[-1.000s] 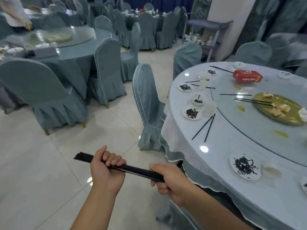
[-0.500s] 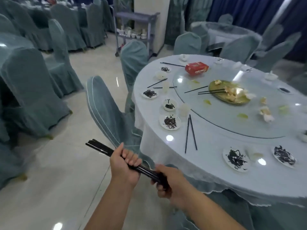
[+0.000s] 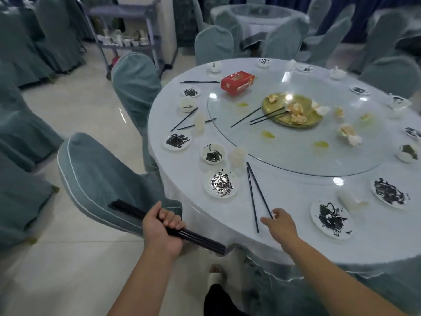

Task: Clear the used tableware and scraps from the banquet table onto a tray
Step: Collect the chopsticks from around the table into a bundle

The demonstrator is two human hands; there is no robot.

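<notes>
My left hand grips a bundle of black chopsticks just off the near left edge of the round banquet table. My right hand is stretched over the table with its fingers straight, its fingertips at the near ends of a pair of black chopsticks lying on the cloth. Small white plates smeared with dark sauce, such as the near plate and another plate, ring the table edge. On the glass turntable sits a gold platter with food scraps and chopsticks.
A red box lies on the turntable's far left. A covered chair stands close by my left hand, another chair behind it. A grey service cart with cups stands at the back. My foot is below the table edge.
My right hand has let go of the chopstick bundle and reached out over the table to the loose pair. The view has turned and come closer to the table.
</notes>
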